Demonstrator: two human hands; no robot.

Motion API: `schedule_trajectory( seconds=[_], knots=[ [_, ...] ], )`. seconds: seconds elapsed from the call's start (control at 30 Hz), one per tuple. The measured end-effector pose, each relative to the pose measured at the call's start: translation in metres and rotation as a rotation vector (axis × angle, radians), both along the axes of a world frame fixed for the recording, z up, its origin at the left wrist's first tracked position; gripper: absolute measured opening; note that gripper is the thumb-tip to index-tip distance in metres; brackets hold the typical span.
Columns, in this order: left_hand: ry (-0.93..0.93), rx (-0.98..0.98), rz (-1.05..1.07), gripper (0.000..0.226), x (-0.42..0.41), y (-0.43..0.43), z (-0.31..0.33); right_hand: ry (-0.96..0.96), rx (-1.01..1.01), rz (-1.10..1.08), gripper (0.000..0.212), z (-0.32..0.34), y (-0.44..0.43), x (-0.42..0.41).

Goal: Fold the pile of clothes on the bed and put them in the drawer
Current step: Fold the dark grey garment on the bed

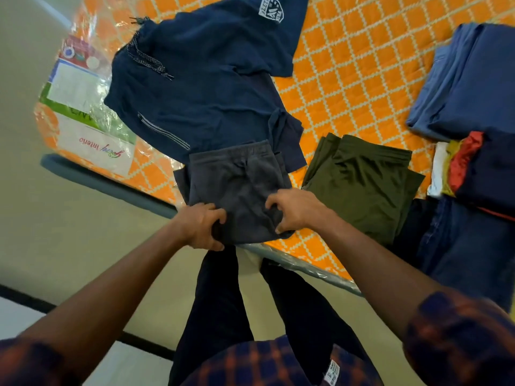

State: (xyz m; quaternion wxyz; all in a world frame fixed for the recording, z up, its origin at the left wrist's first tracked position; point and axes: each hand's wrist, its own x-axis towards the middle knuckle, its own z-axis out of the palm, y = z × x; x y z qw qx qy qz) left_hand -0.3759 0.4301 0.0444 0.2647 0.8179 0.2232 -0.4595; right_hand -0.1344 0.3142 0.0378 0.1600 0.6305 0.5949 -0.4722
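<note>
Grey shorts (237, 179): folded, at bed (348, 79) edge; fingers (218, 214) of your left hand (200, 227) and right hand (292, 210) grasp the near corners. Olive shorts (362, 176) just beside.

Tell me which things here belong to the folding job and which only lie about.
Belong: grey shorts, gripped by left hand and right hand; unfolded navy garment; folded olive shorts; folded blue stack.
Lying about: printed label; clear plastic wrap.
</note>
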Motion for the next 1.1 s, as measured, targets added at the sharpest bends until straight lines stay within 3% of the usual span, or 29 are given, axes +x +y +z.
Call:
schedule_trajectory(
  seconds=[0.13, 0.3, 0.43, 0.63, 0.73, 0.8, 0.97, 1.1],
  knots=[
    [-0.181, 0.219, 0.026, 0.090, -0.013, -0.029, -0.024, -0.098, 0.274, 0.030, 0.073, -0.016, -0.019, -0.032],
    [-0.222, 0.406, 0.060, 0.103, -0.035, -0.076, -0.042, -0.179, 0.362, 0.091, 0.077, -0.043, -0.069, -0.065],
    [-0.324, 0.498, 0.106, 0.095, -0.041, -0.084, -0.052, -0.234, 0.363, 0.076, 0.096, -0.057, -0.092, -0.069],
    [-0.263, 0.468, 0.131, 0.073, -0.022, -0.064, -0.047, -0.164, 0.457, 0.027, 0.060, -0.050, -0.074, -0.050],
    [-0.203, 0.408, 0.200, 0.045, -0.002, -0.046, -0.026, -0.125, 0.398, -0.055, 0.043, -0.031, -0.055, -0.041],
    [-0.199, 0.441, 0.241, 0.027, 0.010, -0.029, -0.007, -0.055, 0.386, -0.202, 0.046, -0.009, -0.036, -0.030],
    [-0.407, 0.618, 0.273, 0.013, 0.042, 0.014, 0.063, 0.031, 0.460, -0.489, 0.051, 0.063, 0.004, 0.026],
    [-0.600, 0.710, 0.291, 0.021, 0.103, 0.035, 0.124, -0.013, 0.615, -0.595, 0.055, 0.126, 0.015, 0.081]
  ],
)
